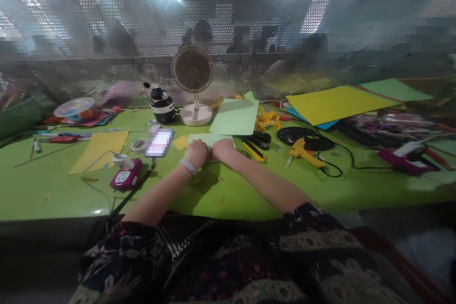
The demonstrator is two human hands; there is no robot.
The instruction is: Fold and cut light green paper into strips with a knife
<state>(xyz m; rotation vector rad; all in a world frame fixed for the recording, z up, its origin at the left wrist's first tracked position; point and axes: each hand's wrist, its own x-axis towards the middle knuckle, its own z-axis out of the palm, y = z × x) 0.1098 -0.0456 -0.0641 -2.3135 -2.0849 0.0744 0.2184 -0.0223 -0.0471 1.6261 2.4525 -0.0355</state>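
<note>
Paper (210, 138), pale green, partly hidden

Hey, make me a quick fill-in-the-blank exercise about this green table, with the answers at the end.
1. The left hand and right hand are on a sheet coloured pale ____.
2. The wristband is on the person's ____ wrist.
3. In the picture, the fan stands to the ____ of the bottle.
4. The glue gun is mostly ____ in colour.

Missing words: green; left; right; yellow.
</note>
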